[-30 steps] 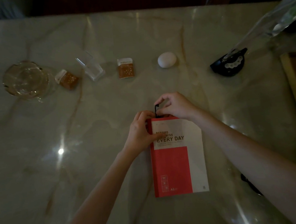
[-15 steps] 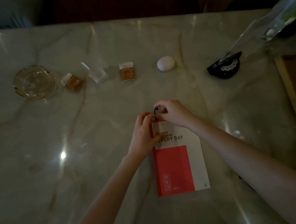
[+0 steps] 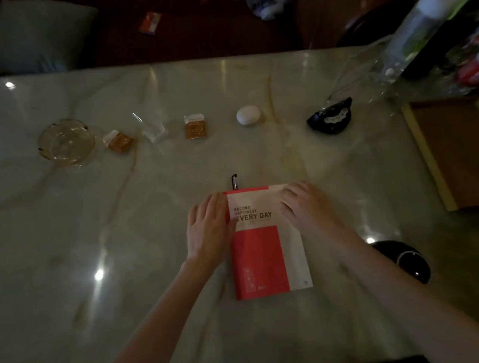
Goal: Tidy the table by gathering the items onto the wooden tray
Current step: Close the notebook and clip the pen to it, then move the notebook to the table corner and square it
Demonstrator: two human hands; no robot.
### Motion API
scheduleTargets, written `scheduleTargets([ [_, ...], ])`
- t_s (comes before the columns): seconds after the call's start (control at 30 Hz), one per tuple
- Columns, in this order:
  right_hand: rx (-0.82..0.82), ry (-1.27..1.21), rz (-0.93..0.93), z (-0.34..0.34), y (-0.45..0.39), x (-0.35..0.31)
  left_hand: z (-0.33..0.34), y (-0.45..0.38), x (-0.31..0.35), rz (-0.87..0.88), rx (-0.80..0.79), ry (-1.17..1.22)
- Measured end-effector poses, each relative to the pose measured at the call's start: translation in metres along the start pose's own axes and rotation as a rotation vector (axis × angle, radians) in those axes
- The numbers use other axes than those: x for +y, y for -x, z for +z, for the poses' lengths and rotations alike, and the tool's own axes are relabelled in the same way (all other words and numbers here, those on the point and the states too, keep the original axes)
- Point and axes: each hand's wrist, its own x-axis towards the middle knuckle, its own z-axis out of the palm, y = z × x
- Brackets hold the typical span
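Note:
A red and white notebook lies flat on the marble table, a black pen clip sticking out past its top edge. My left hand rests flat on the notebook's left edge, fingers spread. My right hand lies flat on its upper right corner. Neither hand grips anything. The wooden tray sits at the right edge of the table. In a row at the back lie a glass ashtray, two orange packets, a clear plastic piece, a white egg and a black object.
A round black item sits near my right forearm. Bottles and clear plastic wrapping crowd the back right corner behind the tray. A cushion and dark floor lie beyond the table's far edge.
Both hands let go of the pen clip at the notebook's top and now lie flat on the cover. The camera has tilted up, showing more of the far side.

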Motion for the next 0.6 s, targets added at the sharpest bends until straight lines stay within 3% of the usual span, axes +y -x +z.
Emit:
scheduleTargets([
  [0.1, -0.013, 0.021, 0.141, 0.015, 0.047, 0.003, 0.012, 0.033, 0.002, -0.067, -0.074, 0.018],
  [0.27, -0.25, -0.006, 0.268, 0.04, 0.096, 0.001, 0.024, 0.074, 0.02, -0.207, -0.161, 0.096],
  [0.6, -0.207, -0.157, 0.285, 0.047, 0.111, 0.0, 0.023, 0.082, 0.065, -0.594, 0.049, 0.565],
])
